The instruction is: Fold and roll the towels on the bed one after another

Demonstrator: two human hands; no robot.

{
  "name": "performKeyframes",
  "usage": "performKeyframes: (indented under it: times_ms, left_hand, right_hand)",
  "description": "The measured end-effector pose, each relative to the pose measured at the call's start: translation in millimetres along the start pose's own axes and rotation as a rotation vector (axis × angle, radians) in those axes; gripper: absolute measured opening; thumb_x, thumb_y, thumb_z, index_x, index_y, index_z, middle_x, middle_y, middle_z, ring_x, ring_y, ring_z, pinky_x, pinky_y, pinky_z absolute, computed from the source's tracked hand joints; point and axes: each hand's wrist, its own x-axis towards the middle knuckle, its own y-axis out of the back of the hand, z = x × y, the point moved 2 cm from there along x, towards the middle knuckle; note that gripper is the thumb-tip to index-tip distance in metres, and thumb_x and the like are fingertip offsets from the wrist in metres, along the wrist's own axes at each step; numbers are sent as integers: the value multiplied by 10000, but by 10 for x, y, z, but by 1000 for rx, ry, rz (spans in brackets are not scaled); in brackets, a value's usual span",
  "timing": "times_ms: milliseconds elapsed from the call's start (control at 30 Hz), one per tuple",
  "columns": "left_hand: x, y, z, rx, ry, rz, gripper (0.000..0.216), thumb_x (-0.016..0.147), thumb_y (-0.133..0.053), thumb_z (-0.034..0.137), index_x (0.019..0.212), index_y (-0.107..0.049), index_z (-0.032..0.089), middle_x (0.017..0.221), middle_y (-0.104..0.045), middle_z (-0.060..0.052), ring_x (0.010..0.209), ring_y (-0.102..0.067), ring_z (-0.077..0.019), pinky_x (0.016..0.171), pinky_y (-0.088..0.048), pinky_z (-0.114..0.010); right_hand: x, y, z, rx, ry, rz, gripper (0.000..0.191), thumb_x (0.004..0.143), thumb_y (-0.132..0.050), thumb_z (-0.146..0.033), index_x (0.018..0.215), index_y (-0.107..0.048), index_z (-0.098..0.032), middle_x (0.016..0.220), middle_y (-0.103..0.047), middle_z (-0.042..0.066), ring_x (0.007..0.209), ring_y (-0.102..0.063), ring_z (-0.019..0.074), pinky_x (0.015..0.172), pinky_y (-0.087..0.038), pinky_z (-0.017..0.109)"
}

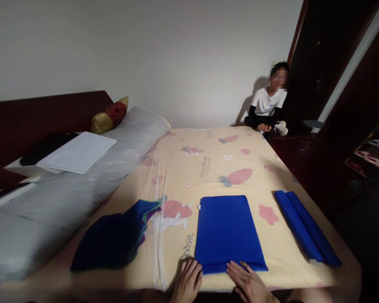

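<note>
A blue towel (229, 231), folded into a flat rectangle, lies on the bed in front of me. A small white label sticks out at its left side, and a narrow fold runs along its near edge. My left hand (187, 280) is at the near left corner, its fingers bent and close together on the towel's edge. Across the near edge lies my right hand (248, 283), its fingers stretched out and apart, pressing on the fold. To the right are two rolled blue towels (303, 229) side by side. On the left is a pile of dark blue cloths (113, 240) with green and purple edges.
The bed (208, 168) has a yellow sheet with carrots and rabbits. A grey rolled quilt (113, 147) runs along the left, with a white board (78, 152) and a red-gold cushion (110, 115) by it. A person (268, 103) sits beyond the far right corner, near a stool (313, 124).
</note>
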Motion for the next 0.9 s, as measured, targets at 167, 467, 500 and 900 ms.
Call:
performKeyframes:
  times_ms: [167, 467, 500, 900]
  left_hand:
    - [-28, -127, -12, 48, 46, 59, 201, 881, -442, 167, 895, -627, 245, 903, -679, -1, 935, -623, -196, 918, -408, -382]
    - [9, -211, 358, 153, -272, 26, 579, 783, -442, 75, 1339, -517, 222, 1349, -606, -20, 1226, -546, -183, 1057, -400, -316]
    - [51, -187, 448, 112, -328, -28, 641, 786, -430, 69, 1410, -441, 214, 1439, -526, -13, 1304, -481, -175, 1093, -373, -305]
    - [-11, -38, 176, 44, -374, -108, 635, 915, -428, 134, 1512, -251, 256, 1497, -444, 27, 1342, -450, -126, 1105, -409, -259]
  right_hand:
    - [-561, 348, 242, 26, -162, 0, 554, 1010, -363, -299, 1525, -164, -341, 1537, -308, -6, 1411, -316, 194, 1168, -294, 373]
    - [-668, 266, 305, -5, -229, 79, 538, 1008, -396, -320, 1513, -214, -350, 1514, -362, 3, 1394, -348, 206, 1135, -360, 388]
    - [-664, 260, 304, -11, -225, 88, 538, 1006, -401, -320, 1512, -219, -351, 1512, -369, 2, 1391, -355, 203, 1132, -365, 383]
    - [-962, 252, 517, -234, -225, 111, 553, 990, -436, -333, 1507, -242, -364, 1494, -413, 0, 1375, -401, 213, 1068, -390, 363]
